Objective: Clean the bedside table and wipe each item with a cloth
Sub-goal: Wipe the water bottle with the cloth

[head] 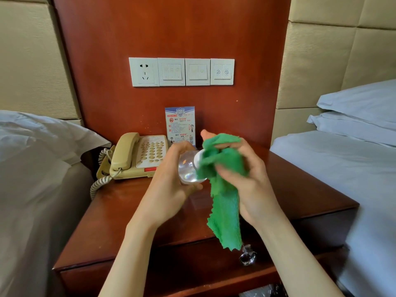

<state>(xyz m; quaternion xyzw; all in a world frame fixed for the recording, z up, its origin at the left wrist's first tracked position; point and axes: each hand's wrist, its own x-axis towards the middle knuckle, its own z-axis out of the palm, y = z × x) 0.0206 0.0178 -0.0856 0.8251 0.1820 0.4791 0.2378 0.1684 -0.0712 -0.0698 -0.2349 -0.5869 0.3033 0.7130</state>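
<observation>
Left hand (171, 179) grips a clear plastic water bottle (188, 168), fingers curled round its body, holding it above the red-brown wooden bedside table (300, 185), forward of the table's front half. Right hand (242, 174) holds a green microfibre cloth (222, 189) bunched over the bottle's cap end; the white cap shows just at the cloth's edge, and a loose tail of cloth hangs toward the table's front edge.

Bottle axis lies tilted, base toward the left hand, cap toward the right, so the wiping hand sits directly on the end being cleaned. Judged step: wiping the bottle, with the body toward the left hand likely next.

At the table's rear left stands a beige corded telephone (137, 157); a printed notice card (180, 125) leans against the back panel behind the bottle. Both appear not yet lifted.
</observation>
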